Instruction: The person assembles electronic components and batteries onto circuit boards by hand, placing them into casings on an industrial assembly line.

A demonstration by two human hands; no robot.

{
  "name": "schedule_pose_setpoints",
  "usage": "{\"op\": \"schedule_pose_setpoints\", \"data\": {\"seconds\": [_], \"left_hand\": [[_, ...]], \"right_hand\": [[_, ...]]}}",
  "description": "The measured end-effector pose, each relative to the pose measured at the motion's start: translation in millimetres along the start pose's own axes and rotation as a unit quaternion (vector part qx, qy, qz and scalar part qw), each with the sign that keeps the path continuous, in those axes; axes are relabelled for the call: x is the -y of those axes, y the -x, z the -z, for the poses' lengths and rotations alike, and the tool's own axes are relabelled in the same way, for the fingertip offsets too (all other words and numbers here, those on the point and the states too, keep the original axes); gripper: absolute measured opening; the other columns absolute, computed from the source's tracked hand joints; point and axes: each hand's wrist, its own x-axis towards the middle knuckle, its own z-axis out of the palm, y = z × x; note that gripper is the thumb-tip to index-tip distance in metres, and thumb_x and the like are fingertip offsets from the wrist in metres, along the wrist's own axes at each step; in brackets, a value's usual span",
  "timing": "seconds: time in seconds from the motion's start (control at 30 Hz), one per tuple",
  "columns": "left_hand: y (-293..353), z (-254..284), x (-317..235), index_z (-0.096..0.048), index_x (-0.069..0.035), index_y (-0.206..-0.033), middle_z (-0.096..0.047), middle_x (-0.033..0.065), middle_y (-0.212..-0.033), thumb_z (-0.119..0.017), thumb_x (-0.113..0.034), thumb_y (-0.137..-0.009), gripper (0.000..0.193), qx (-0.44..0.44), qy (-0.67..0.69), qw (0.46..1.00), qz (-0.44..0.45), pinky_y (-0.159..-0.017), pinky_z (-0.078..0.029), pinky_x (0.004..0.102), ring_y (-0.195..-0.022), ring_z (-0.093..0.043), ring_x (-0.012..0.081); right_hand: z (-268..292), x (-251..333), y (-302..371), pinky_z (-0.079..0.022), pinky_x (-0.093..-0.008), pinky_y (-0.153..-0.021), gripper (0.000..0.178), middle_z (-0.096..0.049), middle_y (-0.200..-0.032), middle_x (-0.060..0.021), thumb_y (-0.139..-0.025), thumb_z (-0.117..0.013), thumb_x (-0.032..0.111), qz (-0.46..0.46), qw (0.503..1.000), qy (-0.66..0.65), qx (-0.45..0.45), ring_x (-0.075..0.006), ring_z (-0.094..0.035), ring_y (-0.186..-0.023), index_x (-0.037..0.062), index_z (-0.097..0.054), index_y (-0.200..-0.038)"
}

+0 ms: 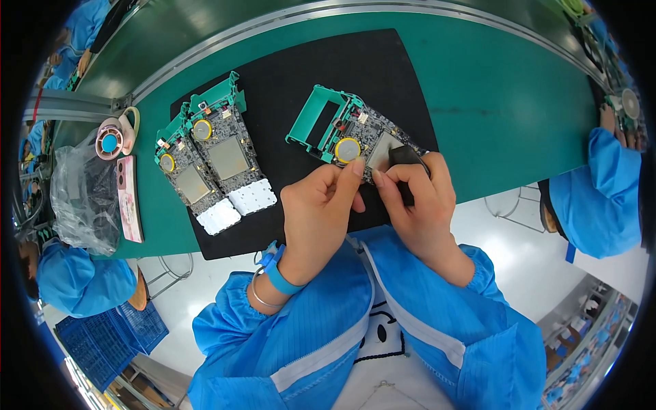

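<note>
Over the black mat (294,89) lies a circuit board (384,125) with a green plastic frame (307,117) at its far left end. A yellow-rimmed coin cell (347,149) and a square metal shield sit on it. My left hand (320,208) is closed on the board's near edge, its thumb beside the coin cell. In my right hand (427,208), a small black piece (408,157) is pinched against the shield side of the board; its kind is partly hidden by my fingers. Two similar boards (230,157) with green frames and white metal plates lie side by side to the left.
On the green table's left are a tape roll (109,142), a phone (130,198) in a patterned case and a clear plastic bag (85,195). A metal rail (342,8) bounds the far edge. People in blue sit at both sides; blue crates (102,345) stand lower left.
</note>
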Motion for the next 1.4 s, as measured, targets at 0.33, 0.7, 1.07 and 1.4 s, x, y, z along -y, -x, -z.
{"op": "schedule_pose_setpoints", "data": {"seconds": [0.33, 0.7, 1.07, 1.4], "left_hand": [[0, -3, 5, -0.061, 0.001, -0.069, -0.058, 0.0018, -0.052, -0.064, -0.021, -0.090, 0.031, -0.019, -0.024, 0.999, -0.021, -0.042, -0.035, 0.0197, -0.047, -0.049, 0.0015], [0, -3, 6, -0.061, 0.001, -0.069, -0.059, 0.0032, -0.052, -0.064, -0.019, -0.090, 0.030, -0.023, -0.034, 0.998, -0.044, -0.042, -0.036, 0.0203, -0.046, -0.050, 0.0029], [-11, 17, 6, -0.058, 0.001, -0.073, -0.057, 0.0043, -0.056, -0.060, -0.019, -0.093, 0.028, -0.004, -0.041, 0.999, -0.032, -0.044, -0.034, 0.0230, -0.048, -0.048, 0.0045], [-14, 13, 15, -0.058, 0.002, -0.071, -0.059, 0.0041, -0.055, -0.066, -0.019, -0.088, 0.028, 0.003, -0.005, 0.999, -0.046, -0.042, -0.034, 0.0213, -0.046, -0.049, 0.0041]], "right_hand": [[-9, 10, 3, -0.047, -0.0315, -0.065, 0.026, -0.059, -0.088, -0.0161, -0.083, -0.062, -0.003, 0.028, 0.998, -0.049, -0.006, -0.0249, -0.059, -0.075, -0.0036, -0.057, -0.109], [-16, 5, 5, -0.046, -0.0276, -0.058, 0.022, -0.058, -0.085, -0.0147, -0.085, -0.060, -0.005, 0.043, 0.997, -0.057, -0.026, -0.0205, -0.057, -0.067, -0.0041, -0.057, -0.107], [28, -17, -15, -0.045, -0.0284, -0.070, 0.024, -0.058, -0.090, -0.0119, -0.084, -0.063, -0.001, 0.025, 0.994, -0.081, 0.075, -0.0204, -0.056, -0.080, 0.0004, -0.058, -0.107], [38, -44, -60, -0.045, -0.0377, -0.071, 0.027, -0.060, -0.090, -0.0089, -0.063, -0.067, -0.001, 0.322, 0.925, -0.010, 0.204, -0.0275, -0.056, -0.085, 0.0067, -0.064, -0.089]]}}
